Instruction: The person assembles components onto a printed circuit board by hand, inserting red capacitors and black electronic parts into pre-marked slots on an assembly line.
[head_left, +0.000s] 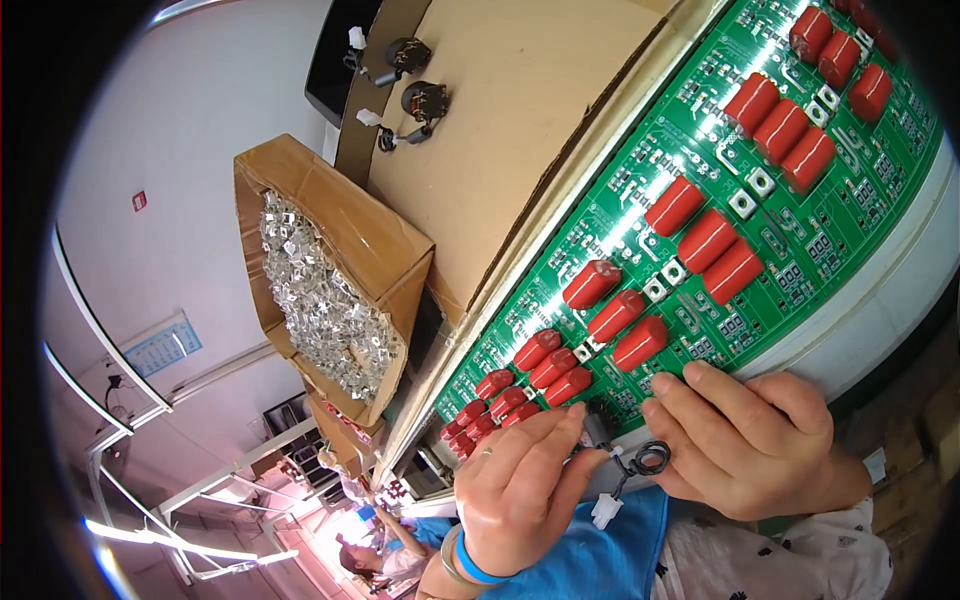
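Note:
My left hand [520,485], with a blue band at its wrist, pinches a black corded part [596,430] at the near edge of a long green circuit board [790,255]. The part's thin black cable [648,459] loops toward my right hand and ends in a white plug [606,510]. My fingers hide some of the part. Next to the cable, my right hand [745,435] holds nothing that shows; its fingers stretch out apart, with the tips at the board's near edge. Rows of red cylindrical components [708,238] stand on the board, with small silvery metal terminals [742,204] between them.
Beyond the board lies a cardboard sheet [500,130] bearing two black coils [425,101] with cables and white plugs. An open carton [345,225] full of small metal pieces [325,310] stands at the left. Another person [385,560] is farther back at the lower left.

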